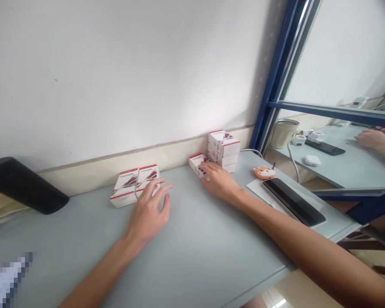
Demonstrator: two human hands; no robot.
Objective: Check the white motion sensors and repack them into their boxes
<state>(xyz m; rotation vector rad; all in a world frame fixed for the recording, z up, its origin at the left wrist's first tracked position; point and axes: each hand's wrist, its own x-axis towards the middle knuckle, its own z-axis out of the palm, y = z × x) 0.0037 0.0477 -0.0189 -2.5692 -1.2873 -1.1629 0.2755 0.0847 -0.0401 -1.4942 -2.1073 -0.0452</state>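
Two white-and-red cardboard boxes [123,183] lie side by side against the wall on the left, making one flat block. My left hand [150,211] hovers over or beside their near right corner, fingers spread and holding nothing. Farther right, a single small box of the same print [195,161] lies low on the table. My right hand [220,180] has its fingers over that box's top and its thumb at the near side, covering much of it. Just behind the hand rises a stack of several like boxes [228,147].
On the right of the grey table [186,261] are a phone [293,201] on white paper [259,192] and an orange-and-white animal-faced item [264,172]. A black object [28,184] leans at the left. A blue-framed partition [269,77] bounds the right side.
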